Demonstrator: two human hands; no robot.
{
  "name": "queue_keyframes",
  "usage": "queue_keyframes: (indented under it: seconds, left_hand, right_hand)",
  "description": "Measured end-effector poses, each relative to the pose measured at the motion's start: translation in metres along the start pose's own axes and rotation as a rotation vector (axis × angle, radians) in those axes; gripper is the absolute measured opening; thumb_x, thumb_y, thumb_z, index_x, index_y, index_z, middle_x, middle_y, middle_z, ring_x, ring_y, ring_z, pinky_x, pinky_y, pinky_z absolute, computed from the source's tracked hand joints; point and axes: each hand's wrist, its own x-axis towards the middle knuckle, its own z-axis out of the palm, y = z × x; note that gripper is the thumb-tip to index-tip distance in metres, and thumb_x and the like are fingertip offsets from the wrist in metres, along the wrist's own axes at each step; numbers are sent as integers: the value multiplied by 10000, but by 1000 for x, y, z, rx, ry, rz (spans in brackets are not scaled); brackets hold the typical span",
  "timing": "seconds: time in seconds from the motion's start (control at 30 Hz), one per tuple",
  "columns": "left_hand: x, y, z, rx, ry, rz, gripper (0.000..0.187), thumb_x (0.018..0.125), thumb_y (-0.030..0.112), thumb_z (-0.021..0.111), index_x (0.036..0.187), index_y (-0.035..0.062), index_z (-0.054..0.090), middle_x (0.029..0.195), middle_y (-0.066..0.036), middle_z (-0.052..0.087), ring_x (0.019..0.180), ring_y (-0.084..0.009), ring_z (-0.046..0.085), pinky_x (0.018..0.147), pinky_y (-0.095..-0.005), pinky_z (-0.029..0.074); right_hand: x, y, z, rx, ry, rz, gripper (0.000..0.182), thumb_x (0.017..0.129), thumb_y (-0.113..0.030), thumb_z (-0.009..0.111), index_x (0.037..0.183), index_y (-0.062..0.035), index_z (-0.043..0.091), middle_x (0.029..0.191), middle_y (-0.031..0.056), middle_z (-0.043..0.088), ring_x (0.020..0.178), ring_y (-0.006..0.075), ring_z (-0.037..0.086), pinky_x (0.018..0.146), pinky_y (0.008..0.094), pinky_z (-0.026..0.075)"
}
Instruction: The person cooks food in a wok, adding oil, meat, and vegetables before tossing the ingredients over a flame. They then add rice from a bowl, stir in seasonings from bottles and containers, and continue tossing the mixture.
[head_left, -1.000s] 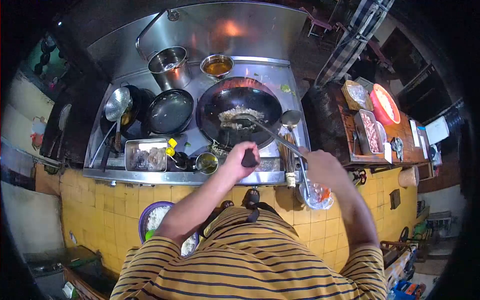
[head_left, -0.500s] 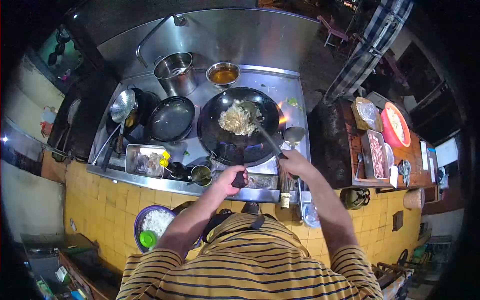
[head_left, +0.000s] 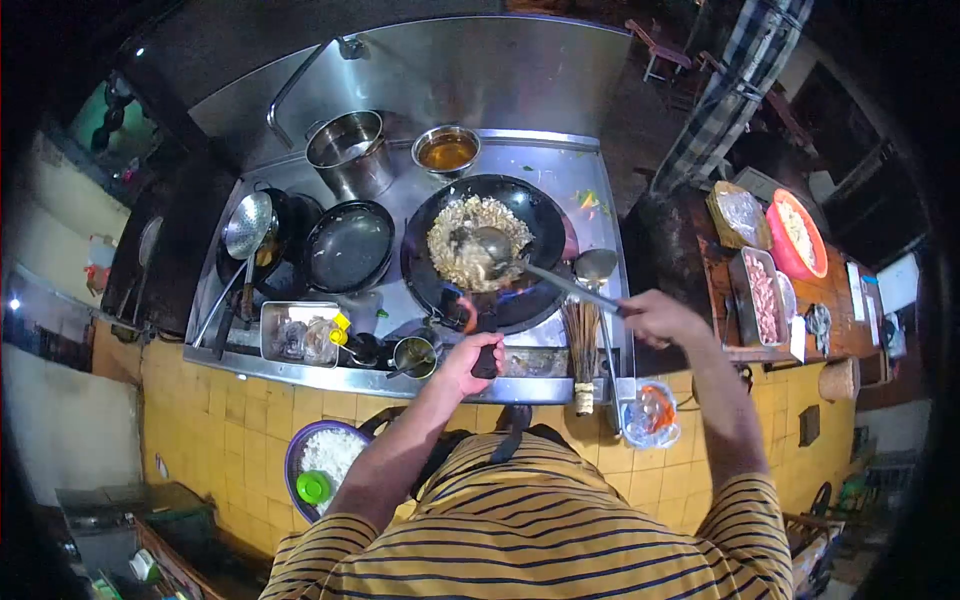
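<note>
A black wok sits over the burner, with pale chopped food spread across its bottom. My left hand is wrapped round the wok's dark handle at the near side. In my right hand is the end of a long-handled ladle, right of the wok. The ladle's round bowl rests in the middle of the food. Orange flame shows at the wok's near edge.
Left of the wok stand a black pan, a steel pot and a steel tray. A bowl of amber liquid is behind. A bamboo whisk and another ladle lie right.
My right hand has moved right and slightly up with the ladle. The food has spread wider in the wok. Flame has shifted from the wok's right side to its near edge.
</note>
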Motion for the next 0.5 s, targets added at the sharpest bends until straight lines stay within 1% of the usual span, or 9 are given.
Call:
queue_keyframes:
  seconds: [0.07,0.1,0.17,0.2,0.27,0.3,0.33,0.4,0.5]
  left_hand:
    - [-21,-2,9,41,4,25,103,868,107,581,933,34,548,734,-14,551,631,-121,528,567,-254,436]
    - [-44,-5,23,31,85,20,91,865,99,578,927,39,548,703,-12,538,620,-123,526,568,-260,436]
    - [-78,-38,-10,480,-39,148,64,862,94,573,910,54,558,709,-19,540,622,-123,533,573,-276,443]
    - [-93,-56,-15,506,39,5,34,857,79,567,891,74,568,742,-32,555,633,-123,546,589,-286,455]
    - [-111,-67,1,214,-46,-158,33,842,62,563,867,83,566,759,-35,560,630,-122,547,594,-294,462]
    - [-105,-56,11,557,38,-7,45,826,40,565,862,66,554,736,-31,539,624,-131,535,609,-290,463]
    - [-104,-40,40,60,2,-178,30,831,62,567,833,60,537,714,-26,521,636,-129,524,624,-271,452]
    - [-76,-7,74,110,-252,65,116,856,127,544,767,76,489,651,-21,506,593,-133,509,583,-245,425]
    - [-63,-9,78,68,-7,44,129,840,127,541,735,65,498,655,-46,532,578,-166,514,565,-280,433]
  right_hand:
    - [-8,6,0,-428,280,-65,433,785,-92,546,1212,-115,614,724,160,659,543,232,636,506,355,516]
    - [22,50,3,-769,542,-497,478,767,-94,549,1241,-136,597,796,183,672,682,334,663,659,427,543]
    - [-20,3,24,-810,570,-317,498,756,-95,551,1251,-141,586,848,197,669,755,362,652,716,449,530]
    - [-51,-25,29,-853,582,-158,519,745,-97,553,1262,-145,576,900,210,667,828,389,641,773,471,517]
    - [-114,-58,29,-881,598,-288,550,738,-98,566,1285,-155,555,934,198,668,849,372,646,754,464,523]
    - [-142,-74,34,-879,523,-248,560,739,-87,589,1293,-151,544,906,192,664,840,372,643,761,467,513]
    - [-157,-82,46,-875,439,-207,572,739,-76,611,1302,-147,534,879,187,660,832,372,640,769,470,504]
    - [-153,-81,75,-944,439,-150,584,735,-68,612,1308,-147,528,877,178,662,833,364,643,775,466,507]
    - [-116,-84,123,-997,420,1,607,731,-70,624,1322,-147,511,871,162,665,843,353,646,776,463,511]
